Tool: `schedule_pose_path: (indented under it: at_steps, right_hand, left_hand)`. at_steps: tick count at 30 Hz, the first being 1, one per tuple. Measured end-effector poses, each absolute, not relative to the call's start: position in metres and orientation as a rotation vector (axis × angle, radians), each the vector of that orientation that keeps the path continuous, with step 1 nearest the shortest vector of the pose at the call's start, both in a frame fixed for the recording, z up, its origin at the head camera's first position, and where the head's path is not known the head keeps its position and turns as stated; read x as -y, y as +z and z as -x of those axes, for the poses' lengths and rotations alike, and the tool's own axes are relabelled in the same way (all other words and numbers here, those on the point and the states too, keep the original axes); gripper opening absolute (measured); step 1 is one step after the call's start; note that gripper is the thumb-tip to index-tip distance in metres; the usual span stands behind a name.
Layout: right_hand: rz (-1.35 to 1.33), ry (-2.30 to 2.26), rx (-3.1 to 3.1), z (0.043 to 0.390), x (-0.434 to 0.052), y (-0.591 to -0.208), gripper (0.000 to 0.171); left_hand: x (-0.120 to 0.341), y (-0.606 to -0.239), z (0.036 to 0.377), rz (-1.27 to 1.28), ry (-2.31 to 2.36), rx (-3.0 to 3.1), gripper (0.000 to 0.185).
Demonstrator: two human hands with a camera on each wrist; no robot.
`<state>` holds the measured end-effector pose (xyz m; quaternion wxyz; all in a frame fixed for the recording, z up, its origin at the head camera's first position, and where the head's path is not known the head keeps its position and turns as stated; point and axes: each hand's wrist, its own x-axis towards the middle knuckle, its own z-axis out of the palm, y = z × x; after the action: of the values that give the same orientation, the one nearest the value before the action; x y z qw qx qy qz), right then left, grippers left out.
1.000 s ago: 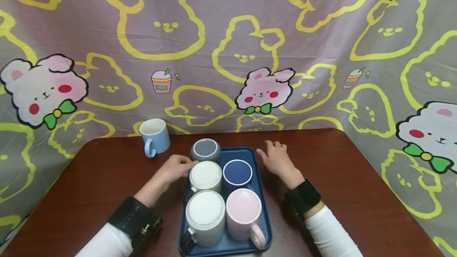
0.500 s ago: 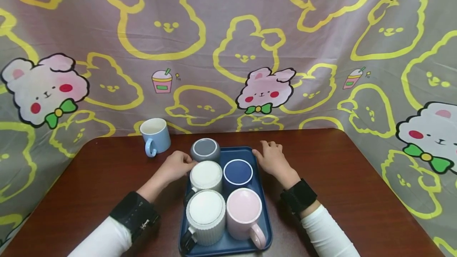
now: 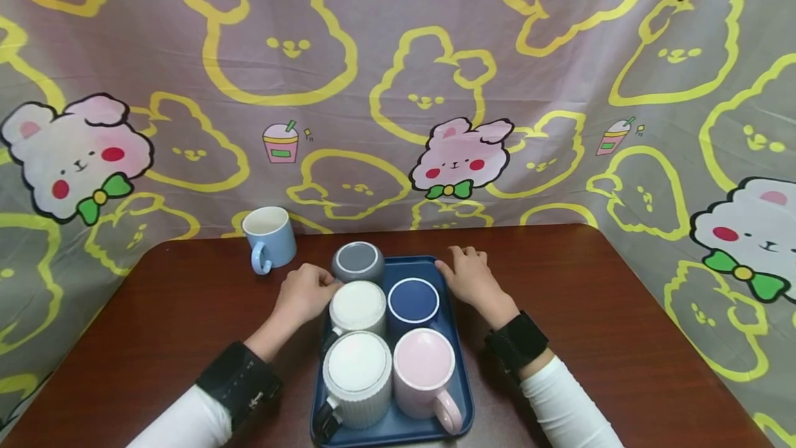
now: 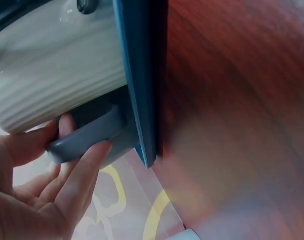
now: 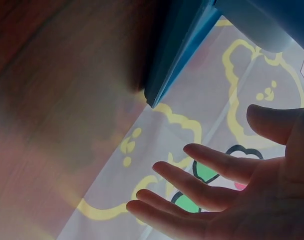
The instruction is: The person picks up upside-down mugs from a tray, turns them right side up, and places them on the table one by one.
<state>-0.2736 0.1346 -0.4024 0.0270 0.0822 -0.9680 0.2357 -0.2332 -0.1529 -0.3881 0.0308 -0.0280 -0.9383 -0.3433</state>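
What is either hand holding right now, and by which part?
The left hand pinches the grey ceramic mug by its handle. The right hand is open, holding nothing.

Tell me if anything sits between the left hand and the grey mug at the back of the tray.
Nothing visible does. The left hand already has its fingers curled around the handle of the grey mug. The ribbed white mug stands close beside it on the blue tray, not in between.

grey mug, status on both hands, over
Left hand pinches grey mug handle. Right hand open beside tray. Nothing blocking.
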Motion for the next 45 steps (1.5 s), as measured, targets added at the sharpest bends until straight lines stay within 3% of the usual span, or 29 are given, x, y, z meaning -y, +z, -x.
schedule_pose_path:
  at_steps: [45]
  right_hand:
    - [-0.308,0.838,2.851,0.265,-0.119,-0.37,0.056]
  left_hand:
    - [0.147,-0.336,0.242,-0.038,-1.597,2.553,0.029]
